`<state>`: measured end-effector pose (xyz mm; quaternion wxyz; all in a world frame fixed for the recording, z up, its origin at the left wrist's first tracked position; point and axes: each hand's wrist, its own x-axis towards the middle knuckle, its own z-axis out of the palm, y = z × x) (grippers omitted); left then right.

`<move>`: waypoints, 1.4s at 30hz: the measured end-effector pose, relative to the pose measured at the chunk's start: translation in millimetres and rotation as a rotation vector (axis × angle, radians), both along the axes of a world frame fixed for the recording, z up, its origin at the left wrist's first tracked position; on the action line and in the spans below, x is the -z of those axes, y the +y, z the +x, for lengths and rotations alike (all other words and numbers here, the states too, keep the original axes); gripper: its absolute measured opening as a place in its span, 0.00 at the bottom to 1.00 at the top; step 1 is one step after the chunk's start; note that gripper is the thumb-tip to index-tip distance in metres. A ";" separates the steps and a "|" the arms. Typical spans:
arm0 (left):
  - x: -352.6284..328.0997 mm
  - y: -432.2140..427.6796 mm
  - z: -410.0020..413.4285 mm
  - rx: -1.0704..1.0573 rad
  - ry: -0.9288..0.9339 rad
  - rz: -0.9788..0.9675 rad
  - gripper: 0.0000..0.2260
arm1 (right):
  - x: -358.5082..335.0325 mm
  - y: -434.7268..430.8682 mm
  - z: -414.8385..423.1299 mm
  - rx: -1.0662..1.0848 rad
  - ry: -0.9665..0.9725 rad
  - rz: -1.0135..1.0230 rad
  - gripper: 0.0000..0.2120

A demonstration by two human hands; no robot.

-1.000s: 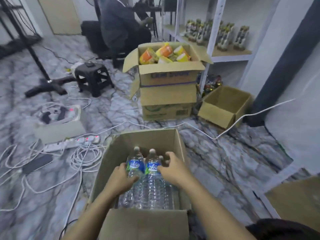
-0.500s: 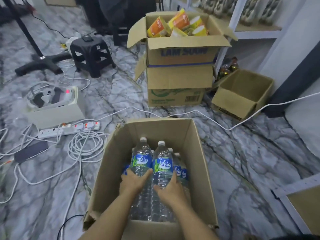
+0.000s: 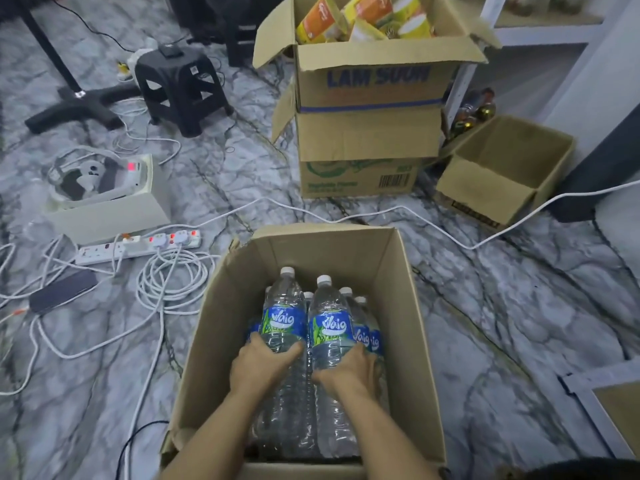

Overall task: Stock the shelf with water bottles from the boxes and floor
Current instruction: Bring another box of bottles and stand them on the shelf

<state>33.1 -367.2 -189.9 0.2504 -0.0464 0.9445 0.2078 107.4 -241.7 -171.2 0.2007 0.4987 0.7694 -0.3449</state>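
Early in the job, at a guess, with most of the load waiting.

Clasping 1 water bottle (image 3: pixel 282 318) in the left grip (image 3: pixel 263 362), fingers curled round the clear body just below the blue label. Clasping a 2nd bottle (image 3: pixel 330 327) the same way in the right grip (image 3: pixel 349 370). Both held upright and touching side by side inside the open cardboard box (image 3: pixel 412 306) on the marble floor (image 3: pixel 519 323), bases down in the box, not yet lifted clear of its rim.

Behind and to the right of this pair, at least 3 more capped bottles (image 3: pixel 362 336) in the same box. Cannot count the full load: hidden by the arms and the 2 front bottles.

No water visible on the shelf (image 3: pixel 540 29) at upper right, though only a sliver of it shows, with blurred dark items on top, so cannot say how many went up already. No loose water bottles spotted on the visible stretch of floor.

Left to do, judging from this: raise the pair out, carry it past the stacked boxes (image 3: pixel 370 133) and over the white cable (image 3: pixel 470 248) trailing across the floor, stand it on the shelf, then come back for the rest. Worth minding that cable underfoot with both grips full.
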 end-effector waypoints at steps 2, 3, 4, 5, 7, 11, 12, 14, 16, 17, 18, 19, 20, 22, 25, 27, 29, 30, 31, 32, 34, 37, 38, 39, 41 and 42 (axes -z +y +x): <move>-0.6 -6.9 3.6 0.045 -0.043 -0.058 0.39 | -2.4 0.9 5.8 -0.064 -0.047 0.074 0.52; 0.4 -10.4 6.8 0.060 -0.087 -0.060 0.41 | -2.5 0.9 9.1 -0.093 -0.061 0.106 0.52; 2.3 -12.8 10.6 0.047 -0.143 -0.023 0.42 | -2.3 0.7 12.3 -0.107 -0.068 0.125 0.53; 3.7 -13.7 14.4 0.008 -0.193 0.040 0.44 | -0.8 0.9 14.4 -0.110 -0.068 0.132 0.54; 7.8 -9.9 16.8 -0.085 -0.219 0.117 0.49 | 2.4 2.8 16.1 -0.096 -0.052 0.107 0.54; 9.5 4.3 7.0 -0.113 -0.166 0.044 0.57 | 9.6 10.6 17.4 -0.065 0.030 0.054 0.56; 8.7 6.5 6.5 -0.096 -0.143 -0.005 0.58 | 10.5 12.7 18.2 -0.064 0.040 0.046 0.58; 8.4 8.1 7.4 -0.072 -0.096 -0.075 0.56 | 10.3 14.7 18.2 -0.067 0.039 0.030 0.60; 9.3 9.0 6.7 -0.081 -0.069 -0.080 0.53 | 9.1 15.8 16.4 -0.053 0.033 0.038 0.56; 10.6 8.7 5.4 -0.090 -0.059 -0.078 0.52 | 8.4 16.3 15.5 -0.046 0.029 0.043 0.53; 11.7 8.5 4.1 -0.100 -0.049 -0.076 0.50 | 7.3 16.4 14.9 -0.038 0.028 0.042 0.50; 13.1 8.1 3.3 -0.107 -0.036 -0.069 0.48 | 6.3 17.0 14.6 -0.030 0.031 0.037 0.47; 14.0 7.2 3.2 -0.115 -0.017 -0.056 0.47 | 5.9 17.6 15.1 -0.025 0.036 0.031 0.45; 12.7 6.3 4.2 -0.127 0.020 -0.027 0.44 | 4.8 17.8 17.7 -0.018 0.061 0.025 0.43; 8.7 5.0 5.1 -0.130 0.033 0.000 0.40 | 1.2 14.9 25.6 0.000 0.135 0.055 0.41; 4.2 2.8 7.9 -0.130 0.046 0.045 0.38 | -5.4 14.2 32.9 0.018 0.197 0.082 0.42; 1.0 -1.2 12.5 -0.138 0.086 0.121 0.31 | -12.5 15.7 39.9 0.040 0.269 0.106 0.43; -0.9 -3.0 14.4 -0.136 0.109 0.160 0.27 | -16.4 16.2 42.5 0.059 0.310 0.115 0.43; -4.9 -4.2 17.1 -0.128 0.139 0.196 0.24 | -20.0 16.1 44.7 0.081 0.351 0.119 0.43; -9.9 -5.2 19.4 -0.111 0.183 0.228 0.22 | -24.3 15.1 46.1 0.108 0.392 0.123 0.42; -23.6 -5.3 23.3 -0.058 0.309 0.280 0.23 | -34.4 11.3 47.6 0.161 0.466 0.136 0.40; -51.4 -2.0 30.2 -0.008 0.508 0.371 0.23 | -51.0 5.1 45.8 0.229 0.578 0.130 0.41; -62.5 -0.3 32.9 0.000 0.578 0.412 0.25 | -57.0 3.1 44.3 0.246 0.618 0.123 0.42; -74.7 2.5 35.5 0.010 0.641 0.447 0.27 | -63.6 1.3 42.9 0.265 0.666 0.118 0.42; -95.4 8.8 38.1 0.018 0.743 0.506 0.28 | -77.9 -0.2 39.8 0.297 0.774 0.127 0.42; -105.0 11.9 38.3 0.011 0.775 0.537 0.28 | -87.3 0.2 38.2 0.303 0.816 0.138 0.42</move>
